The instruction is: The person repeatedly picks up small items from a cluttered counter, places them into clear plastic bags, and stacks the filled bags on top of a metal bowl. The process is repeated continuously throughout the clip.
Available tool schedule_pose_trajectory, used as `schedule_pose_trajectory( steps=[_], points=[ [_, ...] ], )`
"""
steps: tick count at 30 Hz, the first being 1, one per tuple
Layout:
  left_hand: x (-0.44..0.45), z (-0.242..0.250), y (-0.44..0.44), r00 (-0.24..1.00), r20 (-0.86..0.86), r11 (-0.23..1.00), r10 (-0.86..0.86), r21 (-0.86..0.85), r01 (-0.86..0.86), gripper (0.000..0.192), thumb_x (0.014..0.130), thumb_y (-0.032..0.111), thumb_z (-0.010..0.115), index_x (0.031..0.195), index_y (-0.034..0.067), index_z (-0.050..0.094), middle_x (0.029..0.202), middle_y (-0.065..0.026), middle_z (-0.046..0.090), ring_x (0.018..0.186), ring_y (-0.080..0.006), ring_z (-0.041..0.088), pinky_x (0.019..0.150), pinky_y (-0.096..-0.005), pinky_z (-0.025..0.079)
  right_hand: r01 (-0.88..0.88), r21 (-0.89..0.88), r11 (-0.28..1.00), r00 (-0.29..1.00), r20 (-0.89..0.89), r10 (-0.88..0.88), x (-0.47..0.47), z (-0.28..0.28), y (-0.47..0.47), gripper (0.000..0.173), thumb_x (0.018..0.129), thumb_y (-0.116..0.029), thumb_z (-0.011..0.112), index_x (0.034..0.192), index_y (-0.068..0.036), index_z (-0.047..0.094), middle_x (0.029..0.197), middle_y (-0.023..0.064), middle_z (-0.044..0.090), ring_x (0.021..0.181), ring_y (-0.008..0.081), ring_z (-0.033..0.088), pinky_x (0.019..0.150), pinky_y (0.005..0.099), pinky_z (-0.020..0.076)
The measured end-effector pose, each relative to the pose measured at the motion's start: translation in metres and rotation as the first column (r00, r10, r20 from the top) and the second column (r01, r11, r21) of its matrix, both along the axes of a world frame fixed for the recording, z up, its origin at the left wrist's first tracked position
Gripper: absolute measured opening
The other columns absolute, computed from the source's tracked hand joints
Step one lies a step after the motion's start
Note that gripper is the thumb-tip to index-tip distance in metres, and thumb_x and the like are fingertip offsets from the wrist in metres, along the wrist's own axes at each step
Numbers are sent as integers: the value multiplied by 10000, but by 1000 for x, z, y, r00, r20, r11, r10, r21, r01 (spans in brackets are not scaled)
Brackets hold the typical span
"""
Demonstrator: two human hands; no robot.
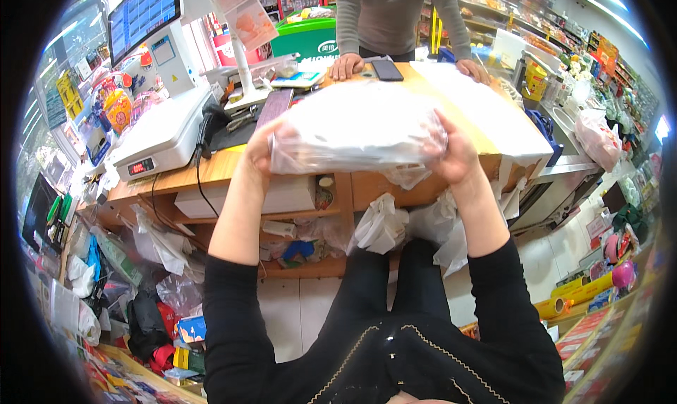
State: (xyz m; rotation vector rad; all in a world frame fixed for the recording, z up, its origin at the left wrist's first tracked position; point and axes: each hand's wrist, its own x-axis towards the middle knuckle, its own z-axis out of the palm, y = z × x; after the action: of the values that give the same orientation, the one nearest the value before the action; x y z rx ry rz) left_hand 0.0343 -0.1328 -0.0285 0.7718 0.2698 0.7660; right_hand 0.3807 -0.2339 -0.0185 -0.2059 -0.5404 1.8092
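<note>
A wide white bundle in clear plastic (359,129) is held up over the near edge of the wooden counter (312,98). My left hand (264,147) grips its left end, and my right hand (456,149) grips its right end. Glare and motion blur hide what the wrapping contains. Several fingers of both hands lie behind or under the plastic. Beyond the bundle, a black smartphone (387,70) lies on the counter. White plastic bags (382,224) hang from the counter front, below the bundle.
Across the counter stands a person in a grey sweater (389,12), hands resting on it. A white weighing scale (164,134) and a black barcode scanner (209,131) are at the left. A white sheet (476,105) covers the counter's right side. Open shelves (301,213) lie beneath.
</note>
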Motion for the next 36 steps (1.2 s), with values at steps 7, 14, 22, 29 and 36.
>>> schedule_pose_trajectory(
  steps=[7, 14, 22, 29, 36],
  points=[
    [22, 4, 36, 845, -215, 858, 489, 292, -422, 323, 955, 162, 595, 1223, -17, 577, 1127, -135, 675, 958, -216, 682, 833, -377, 580, 395, -50, 917, 851, 395, -345, 8, -6, 41, 219, 1030, -257, 482, 1077, -66, 581, 887, 27, 629, 684, 116, 582, 434, 222, 406],
    [54, 14, 82, 790, -350, 840, 503, 414, -351, 194, 917, 65, 610, 1087, -21, 648, 968, -82, 698, 786, -164, 681, 692, -314, 566, 498, 210, 841, 505, 719, -479, 15, 6, 89, 294, 983, -225, 550, 1160, 2, 609, 1012, 86, 674, 842, 172, 661, 706, 348, 559],
    [61, 6, 110, 736, -479, 841, 478, 491, -227, 206, 914, 94, 568, 1038, -36, 671, 928, -90, 704, 744, -173, 684, 663, -322, 561, 276, 166, 947, 478, 831, -285, 11, 22, 120, 329, 930, -251, 598, 1093, 30, 650, 956, 111, 688, 803, 193, 674, 679, 343, 546],
    [70, -27, 112, 632, -547, 787, 548, 593, -170, 408, 888, 306, 642, 1098, -42, 678, 967, -123, 713, 852, -207, 660, 778, -353, 516, 244, 250, 937, -311, 935, -169, 28, 13, 115, 270, 869, -175, 646, 1059, 13, 687, 983, 191, 707, 918, 283, 691, 756, 422, 543],
    [60, -45, 109, 199, -519, 537, 831, 842, -45, 376, 917, 297, 574, 1082, -23, 682, 1031, -112, 711, 912, -174, 639, 821, -333, 505, -6, 728, 686, -675, 503, -540, 38, -24, 100, 153, 856, -75, 571, 937, -53, 698, 963, 203, 697, 947, 361, 660, 869, 442, 502]
  ],
)
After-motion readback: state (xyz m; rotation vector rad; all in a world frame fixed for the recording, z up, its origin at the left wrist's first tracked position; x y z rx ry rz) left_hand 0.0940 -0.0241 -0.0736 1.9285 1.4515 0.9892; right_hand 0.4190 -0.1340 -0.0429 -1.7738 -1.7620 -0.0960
